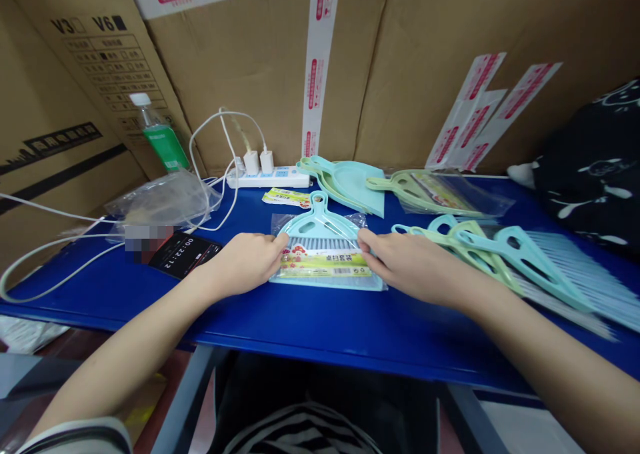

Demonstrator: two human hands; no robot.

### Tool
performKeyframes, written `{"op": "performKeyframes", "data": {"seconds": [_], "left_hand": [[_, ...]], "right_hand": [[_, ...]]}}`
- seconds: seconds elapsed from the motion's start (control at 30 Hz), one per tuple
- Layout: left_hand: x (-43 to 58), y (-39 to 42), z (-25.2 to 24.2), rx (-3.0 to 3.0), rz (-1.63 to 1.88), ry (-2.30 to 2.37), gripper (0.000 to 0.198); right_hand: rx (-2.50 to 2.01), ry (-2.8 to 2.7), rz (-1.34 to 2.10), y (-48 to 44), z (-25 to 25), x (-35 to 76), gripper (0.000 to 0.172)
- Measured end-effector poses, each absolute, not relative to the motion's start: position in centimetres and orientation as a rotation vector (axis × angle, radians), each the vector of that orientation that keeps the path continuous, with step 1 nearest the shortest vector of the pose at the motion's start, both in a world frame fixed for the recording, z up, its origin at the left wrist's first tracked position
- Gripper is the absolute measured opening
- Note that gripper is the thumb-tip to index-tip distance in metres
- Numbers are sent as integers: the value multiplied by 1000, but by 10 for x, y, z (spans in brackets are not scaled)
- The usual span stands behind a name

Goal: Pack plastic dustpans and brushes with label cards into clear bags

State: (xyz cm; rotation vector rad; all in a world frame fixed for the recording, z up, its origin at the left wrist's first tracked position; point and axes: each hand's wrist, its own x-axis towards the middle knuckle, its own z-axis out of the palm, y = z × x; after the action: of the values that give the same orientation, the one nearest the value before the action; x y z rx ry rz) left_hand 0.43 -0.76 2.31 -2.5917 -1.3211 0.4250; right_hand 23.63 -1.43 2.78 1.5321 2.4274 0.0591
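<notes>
A bagged dustpan-and-brush set lies on the table near the middle, between the left hand and right hand. Left of it sits a phone, with a plastic bag just beyond and a plastic bottle farther back. Along the far edge, against the cardboard boxes, come a power strip, stacked dustpans, then a second bagged set — unbagged brushes lie nearer on the right, a cloth bundle beyond them.

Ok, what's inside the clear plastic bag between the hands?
A pale blue dustpan, grey-blue brush bristles and a printed label; whatever lies under the left hand and right hand is covered.
</notes>
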Motion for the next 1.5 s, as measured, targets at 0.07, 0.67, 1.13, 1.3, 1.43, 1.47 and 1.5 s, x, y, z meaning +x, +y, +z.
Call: {"op": "performKeyframes", "data": {"seconds": [0.07,0.67,1.13,1.3,1.43,1.47,1.5], "left_hand": [[4,-7,23,-2591,425,-1321,20],[5,-7,24,-2573,441,-1325,20],[6,-7,23,-2579,442,-1332,20],[6,-7,23,-2575,437,-1332,19],[5,-7,23,-2569,435,-1330,20],[5,-7,23,-2568,438,-1330,20],[6,-7,23,-2567,444,-1333,20]], "right_hand": [[1536,2416,55,-14,28,236,24],[1526,2414,68,-14,27,237,24],[1539,2425,50,-13,27,236,22],[1534,2418,48,-13,27,236,23],[1541,2415,37,-13,27,235,23],[1543,2414,33,-13,27,235,23],[1545,2413,27,-13,27,235,23]]}}
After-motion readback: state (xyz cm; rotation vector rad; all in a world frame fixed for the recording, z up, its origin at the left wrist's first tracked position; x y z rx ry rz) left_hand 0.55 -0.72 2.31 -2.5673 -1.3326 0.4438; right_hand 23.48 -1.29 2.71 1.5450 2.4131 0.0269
